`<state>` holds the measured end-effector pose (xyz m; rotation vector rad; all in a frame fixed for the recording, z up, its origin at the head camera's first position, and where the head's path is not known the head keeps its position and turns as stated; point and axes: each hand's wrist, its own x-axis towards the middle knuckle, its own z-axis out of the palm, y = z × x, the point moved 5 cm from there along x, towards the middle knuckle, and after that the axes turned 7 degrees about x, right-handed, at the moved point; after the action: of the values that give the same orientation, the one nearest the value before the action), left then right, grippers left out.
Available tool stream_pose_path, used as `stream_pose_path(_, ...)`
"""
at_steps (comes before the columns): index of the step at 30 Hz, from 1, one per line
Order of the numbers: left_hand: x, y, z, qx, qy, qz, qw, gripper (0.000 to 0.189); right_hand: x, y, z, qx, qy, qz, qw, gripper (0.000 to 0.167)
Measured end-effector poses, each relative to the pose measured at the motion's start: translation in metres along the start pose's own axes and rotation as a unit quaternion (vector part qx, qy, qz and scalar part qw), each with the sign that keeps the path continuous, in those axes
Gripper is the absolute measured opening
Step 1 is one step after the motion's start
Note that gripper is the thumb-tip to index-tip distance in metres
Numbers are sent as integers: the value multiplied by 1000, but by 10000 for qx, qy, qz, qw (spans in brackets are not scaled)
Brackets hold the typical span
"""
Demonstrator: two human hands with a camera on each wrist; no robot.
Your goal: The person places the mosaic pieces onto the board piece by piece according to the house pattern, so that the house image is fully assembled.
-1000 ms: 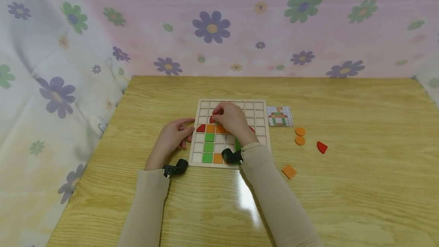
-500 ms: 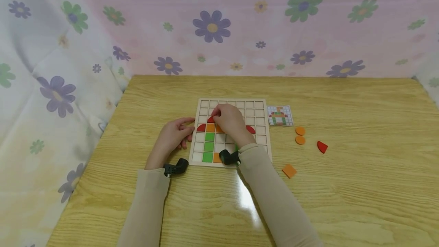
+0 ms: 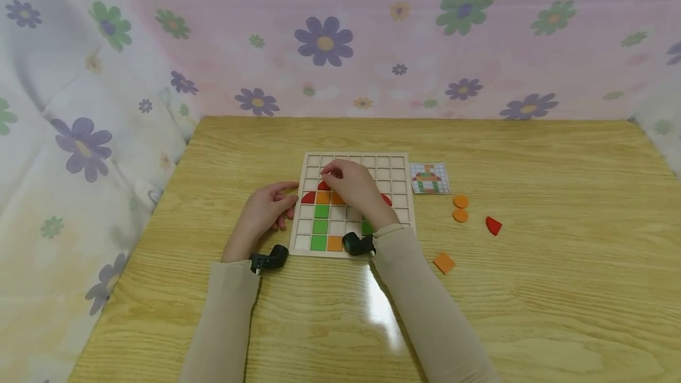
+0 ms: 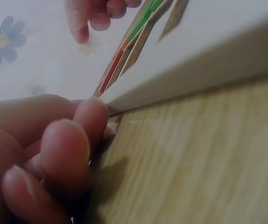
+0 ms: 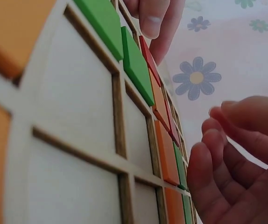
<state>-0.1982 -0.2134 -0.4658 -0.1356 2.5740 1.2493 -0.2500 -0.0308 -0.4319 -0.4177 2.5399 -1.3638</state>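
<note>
A wooden grid board (image 3: 303, 242) lies on the table, with green squares (image 3: 320, 227), orange squares (image 3: 334, 243) and red quarter-round pieces in its cells. My left hand (image 3: 264, 213) rests at the board's left edge, fingers loosely bent and holding nothing. In the left wrist view, its fingertips (image 4: 93, 114) touch the board's side. My right hand (image 3: 355, 186) hovers over the upper left part of the board. Just under its fingertips, a red quarter-round piece (image 3: 323, 185) sits in a cell above the orange row. In the right wrist view the right hand (image 5: 241, 158) pinches nothing. It hides several middle cells.
A pattern card (image 3: 430, 178) lies beside the board's right edge. Further right are two orange discs (image 3: 460, 201), a loose red quarter-round piece (image 3: 493, 226) and a loose orange square (image 3: 444, 263). A flowered cloth (image 3: 362, 64) hangs behind the table.
The red quarter-round piece my right hand pinched has come down into its cell, and the fingers have let it go and lifted slightly. My left hand stays at the board's edge.
</note>
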Motion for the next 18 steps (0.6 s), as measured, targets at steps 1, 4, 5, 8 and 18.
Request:
stream_pose_path(1,0,0,0,15,-5,1,10000,36,-1,-1,0,3,-42,-22,10000,18)
stream_pose_path(4,0,1,0,37,-23,9,10000,37,-4,-3,1,-59,-237,-139,9996,19)
stream_pose_path(5,0,1,0,56,-33,28,10000,37,-6,-4,1,-96,-321,-185,9993,19)
stream_pose_path(8,0,0,-1,83,-41,60,9999,38,-12,-6,2,-198,-631,-306,9973,19)
stream_pose_path(18,-1,0,0,-29,-63,114,9999,38,-42,-10,-28,-407,-1143,-439,9916,26)
